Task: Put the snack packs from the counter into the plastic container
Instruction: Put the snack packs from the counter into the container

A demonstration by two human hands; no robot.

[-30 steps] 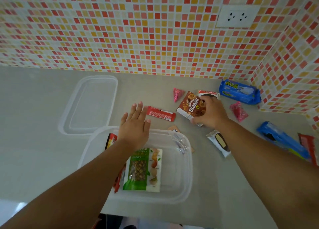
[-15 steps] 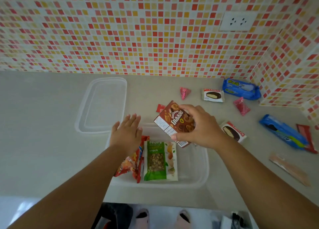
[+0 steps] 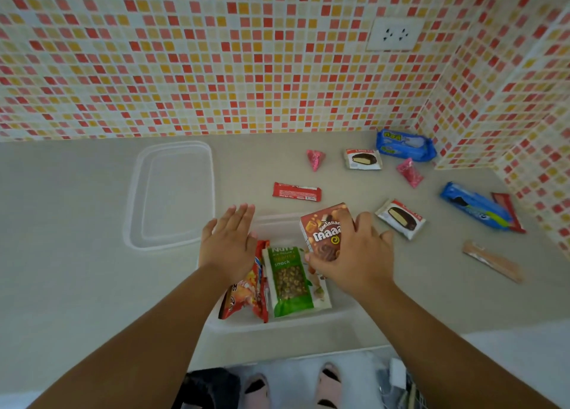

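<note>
While a brown cardboard snack box (image 3: 324, 233) is gripped by the right hand (image 3: 354, 259) over the clear rectangular plastic container (image 3: 277, 324), the left hand (image 3: 229, 245) is held flat, empty, beside it.

Wall socket (image 3: 394, 34) on mosaic tiles (image 3: 216, 54)

Lid (image 3: 172, 192) left of container (image 3: 277, 324); nut pack (image 3: 290, 282) inside.
</note>
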